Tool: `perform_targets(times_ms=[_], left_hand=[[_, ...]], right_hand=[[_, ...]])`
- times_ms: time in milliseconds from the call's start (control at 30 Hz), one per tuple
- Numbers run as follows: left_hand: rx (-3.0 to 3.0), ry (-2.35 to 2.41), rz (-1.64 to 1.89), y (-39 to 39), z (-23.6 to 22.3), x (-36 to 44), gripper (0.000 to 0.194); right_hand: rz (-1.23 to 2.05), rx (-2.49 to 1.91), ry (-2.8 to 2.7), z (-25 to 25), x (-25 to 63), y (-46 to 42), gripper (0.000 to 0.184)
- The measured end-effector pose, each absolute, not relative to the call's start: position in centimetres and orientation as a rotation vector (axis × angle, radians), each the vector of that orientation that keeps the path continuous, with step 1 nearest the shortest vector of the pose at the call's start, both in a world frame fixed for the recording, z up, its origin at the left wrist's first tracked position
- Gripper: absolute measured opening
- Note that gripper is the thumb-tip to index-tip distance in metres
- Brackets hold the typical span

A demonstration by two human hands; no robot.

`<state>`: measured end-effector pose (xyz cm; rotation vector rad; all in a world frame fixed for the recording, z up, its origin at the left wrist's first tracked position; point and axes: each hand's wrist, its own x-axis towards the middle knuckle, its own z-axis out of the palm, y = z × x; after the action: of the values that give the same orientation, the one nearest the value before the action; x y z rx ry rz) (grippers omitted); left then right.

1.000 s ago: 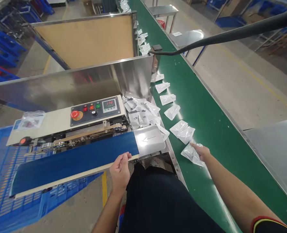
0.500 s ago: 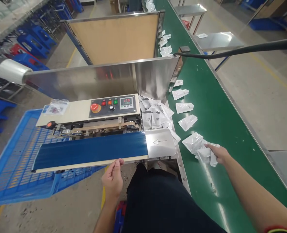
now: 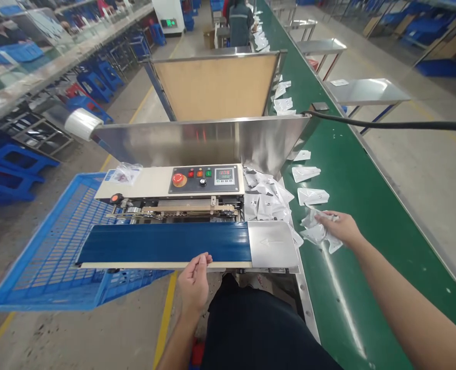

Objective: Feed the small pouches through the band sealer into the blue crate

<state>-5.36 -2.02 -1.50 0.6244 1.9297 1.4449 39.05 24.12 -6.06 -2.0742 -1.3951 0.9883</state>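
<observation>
My right hand (image 3: 339, 227) lies on the green conveyor belt (image 3: 351, 205), fingers closed on a bunch of small white pouches (image 3: 317, 232). More white pouches (image 3: 311, 196) lie in a row further up the belt. A heap of pouches (image 3: 266, 200) sits beside the sealing machine (image 3: 174, 186). My left hand (image 3: 194, 280) hovers at the near edge of the machine's blue belt (image 3: 162, 242), fingers curled with the thumb against them, holding nothing visible.
A blue plastic crate (image 3: 39, 246) stands left of the machine. A steel guard (image 3: 197, 140) and a wooden panel (image 3: 216, 85) rise behind it. A black hose (image 3: 385, 124) crosses above the belt. Steel side tables (image 3: 366, 92) stand right. A person (image 3: 239, 20) works far up the line.
My right hand has gathered pouches and drawn them left along the belt toward the machine. The view has tilted up; my left hand stays by the blue belt edge.
</observation>
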Motion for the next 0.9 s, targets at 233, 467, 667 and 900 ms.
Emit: perform_targets(times_ms=[233,467,667,900], left_hand=[[0.559,1.887,1.501,-0.7,-1.8,-7.5,0.055],[0.567,1.954,1.573,-0.2,-1.7,-10.5,0.052],[0.522,1.989,1.633,-0.6,-1.8,-12.1,0.055],[0.548,1.995,1.627,0.4,-1.6,-13.5,0.057]], right_hand=[[1.273,-1.625,-1.492,2.1,24.2,34.8,0.064],[0.624,-1.284,-1.923,-4.8,10.2,38.7,0.058],[0.544,-1.348,-1.793,-7.3,12.5,37.1,0.095],[0.937,-1.488,-1.314,-7.2,14.8,37.1,0.107]])
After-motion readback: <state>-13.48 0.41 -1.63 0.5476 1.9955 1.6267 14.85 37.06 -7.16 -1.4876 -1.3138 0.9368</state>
